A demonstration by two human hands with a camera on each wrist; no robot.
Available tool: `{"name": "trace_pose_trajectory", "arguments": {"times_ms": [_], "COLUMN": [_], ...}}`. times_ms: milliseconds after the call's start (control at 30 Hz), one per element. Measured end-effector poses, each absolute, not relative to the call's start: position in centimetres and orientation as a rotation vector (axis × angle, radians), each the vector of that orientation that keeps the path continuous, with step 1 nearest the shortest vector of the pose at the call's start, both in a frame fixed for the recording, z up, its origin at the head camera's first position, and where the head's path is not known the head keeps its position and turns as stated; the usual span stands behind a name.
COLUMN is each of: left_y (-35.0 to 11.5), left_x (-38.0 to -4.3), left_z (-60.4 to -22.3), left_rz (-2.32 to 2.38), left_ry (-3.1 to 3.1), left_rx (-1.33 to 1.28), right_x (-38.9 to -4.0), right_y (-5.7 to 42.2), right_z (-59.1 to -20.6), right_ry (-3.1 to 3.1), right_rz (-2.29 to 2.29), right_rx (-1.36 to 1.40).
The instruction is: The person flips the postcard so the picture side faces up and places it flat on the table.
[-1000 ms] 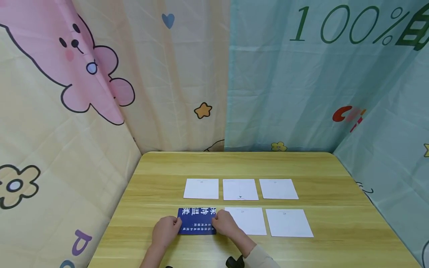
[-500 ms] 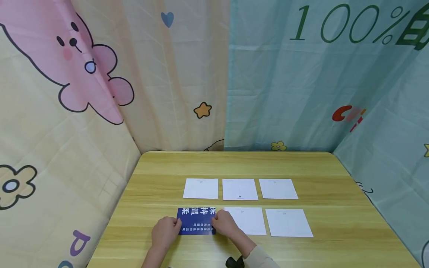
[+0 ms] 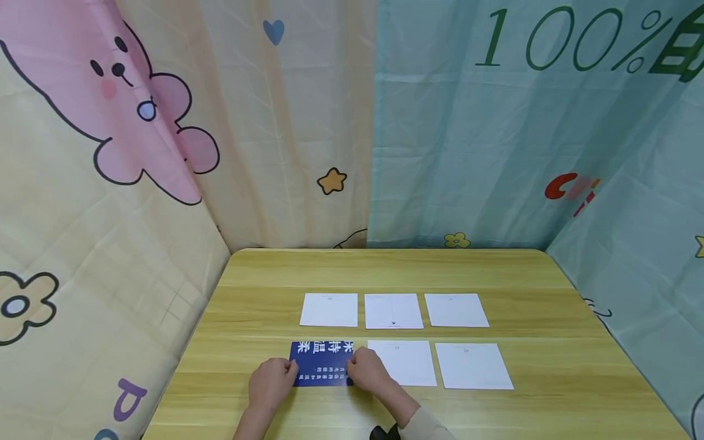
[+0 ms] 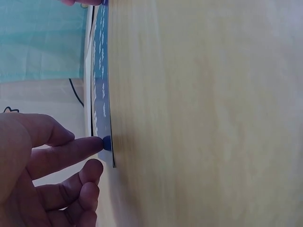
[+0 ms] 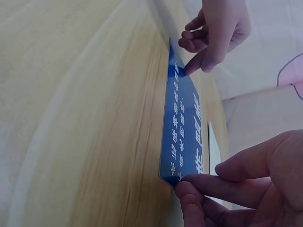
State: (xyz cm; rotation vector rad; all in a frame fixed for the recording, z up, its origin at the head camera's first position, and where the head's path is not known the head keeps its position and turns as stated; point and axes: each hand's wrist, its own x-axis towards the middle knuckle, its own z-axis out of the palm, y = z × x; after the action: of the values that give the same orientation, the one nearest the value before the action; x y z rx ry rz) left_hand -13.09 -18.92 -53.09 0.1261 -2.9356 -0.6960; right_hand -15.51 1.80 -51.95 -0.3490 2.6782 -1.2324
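Observation:
A dark blue card (image 3: 322, 363) with white printed characters, upside down in the head view, is at the left end of the front row on the table. My left hand (image 3: 271, 384) holds its left edge with the fingertips. At the opposite edge, my right hand (image 3: 370, 369) grips the card near a corner, as the right wrist view shows. In the left wrist view the blue card (image 4: 102, 71) appears almost edge-on, close to the tabletop. Whether it is slightly raised, I cannot tell.
Two white cards (image 3: 404, 363) (image 3: 474, 365) continue the front row on the right. Behind them lies a row of three more white cards (image 3: 330, 310) (image 3: 393, 310) (image 3: 456, 310). Patterned curtains (image 3: 297, 122) surround the wooden table (image 3: 396, 269) at the back and sides.

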Motion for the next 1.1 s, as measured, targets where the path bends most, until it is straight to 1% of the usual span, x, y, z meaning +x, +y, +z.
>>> {"name": "trace_pose_trajectory", "arguments": {"times_ms": [433, 700, 800, 1100], "left_y": [-19.0, -18.3, -18.0, -16.6], "left_x": [-12.9, -13.4, -13.6, -13.9], "left_z": [-53.2, -52.5, -52.1, -52.3], "left_rz": [-0.677, -0.636, -0.735, -1.265], "left_ry": [-2.935, -2.974, -2.994, -2.848], "left_rx": [0.108, 0.111, 0.130, 0.119], "right_x": [-15.2, -15.3, -15.4, -15.9], "right_y": [1.8, 2.1, 2.5, 3.9], "right_z": [-52.1, -52.3, -52.4, -52.4], "right_ry": [2.679, 2.644, 2.639, 2.645], "right_rz": [-1.247, -1.299, -1.331, -1.431], "right_rx": [-0.346, -0.318, -0.294, -0.285]}}
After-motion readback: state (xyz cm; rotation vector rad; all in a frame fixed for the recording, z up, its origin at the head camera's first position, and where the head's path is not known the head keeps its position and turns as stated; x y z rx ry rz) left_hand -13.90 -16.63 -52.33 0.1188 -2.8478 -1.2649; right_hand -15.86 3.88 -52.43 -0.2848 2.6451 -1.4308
